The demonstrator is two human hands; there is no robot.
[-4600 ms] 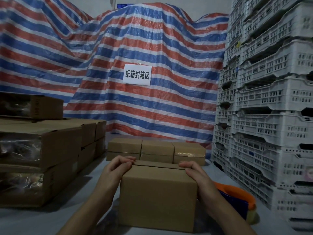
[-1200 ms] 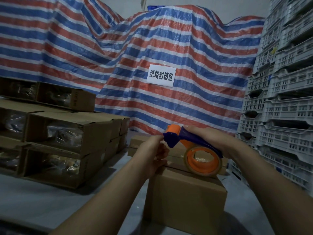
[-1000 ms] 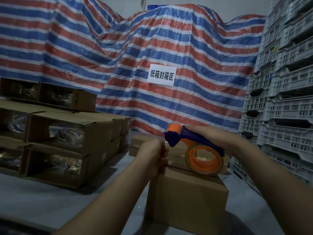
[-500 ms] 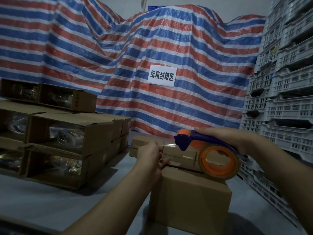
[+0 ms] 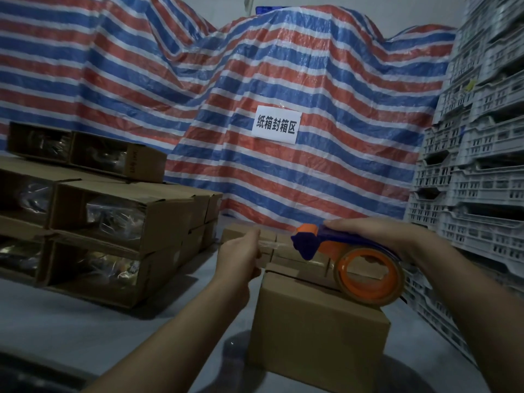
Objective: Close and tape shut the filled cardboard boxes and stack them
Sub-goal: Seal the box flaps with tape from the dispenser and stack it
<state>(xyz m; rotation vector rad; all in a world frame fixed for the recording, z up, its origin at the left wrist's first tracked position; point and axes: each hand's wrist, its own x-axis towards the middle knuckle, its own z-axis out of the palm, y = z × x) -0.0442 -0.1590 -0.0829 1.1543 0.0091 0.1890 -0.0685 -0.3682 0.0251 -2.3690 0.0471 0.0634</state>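
Nearest the viewer, a closed cardboard box [image 5: 314,336] stands on the grey floor [image 5: 85,321], its top flaps folded down and meeting at a seam. Above its top, the right hand [image 5: 377,236] grips the blue handle of an orange-and-blue tape dispenser [image 5: 348,259], whose orange roll hangs just over the box's right rear edge. The left hand [image 5: 241,255], fingers curled, pinches the free end of a clear tape strip [image 5: 273,245] drawn taut from the dispenser's nose. Behind the box lies a row of sealed cartons [image 5: 243,235]. To the left, open-sided cartons [image 5: 113,222] holding plastic-wrapped goods are stacked. To the right rise stacked white plastic crates [image 5: 476,165]. Farthest, a striped red-white-blue tarpaulin [image 5: 198,80] carries a white paper sign [image 5: 275,128].
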